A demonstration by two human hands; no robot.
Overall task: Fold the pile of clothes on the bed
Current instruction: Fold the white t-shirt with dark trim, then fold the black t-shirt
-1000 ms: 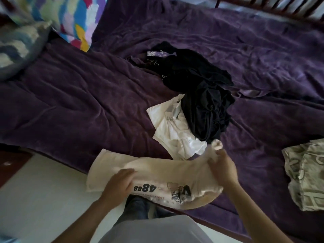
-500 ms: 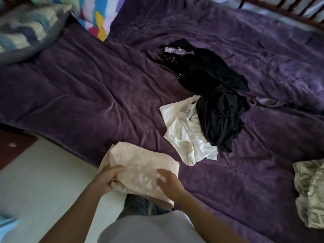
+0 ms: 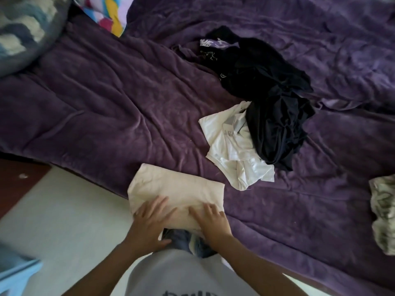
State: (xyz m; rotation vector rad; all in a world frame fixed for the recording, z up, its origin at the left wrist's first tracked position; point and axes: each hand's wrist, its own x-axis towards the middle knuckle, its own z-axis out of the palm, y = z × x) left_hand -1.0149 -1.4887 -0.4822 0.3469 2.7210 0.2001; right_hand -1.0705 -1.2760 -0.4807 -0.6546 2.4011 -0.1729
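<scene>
A cream garment (image 3: pixel 175 189) lies folded into a rectangle at the near edge of the purple bed (image 3: pixel 106 107). My left hand (image 3: pixel 149 223) presses flat on its near left part, fingers spread. My right hand (image 3: pixel 210 221) presses flat on its near right part. Beyond it lies a crumpled white garment (image 3: pixel 230 150), partly under a heap of black clothes (image 3: pixel 267 92). A green-and-white patterned garment (image 3: pixel 382 210) sits at the right edge.
A blue-and-white pillow (image 3: pixel 23 28) and a multicoloured pillow (image 3: pixel 106 13) lie at the bed's far left. White floor (image 3: pixel 53 221) runs along the near left, with a light blue object (image 3: pixel 15 274) in the bottom left corner.
The long cream garment was folded over from right to left into a compact rectangle. Both hands let go of its ends and now lie flat on top of it.
</scene>
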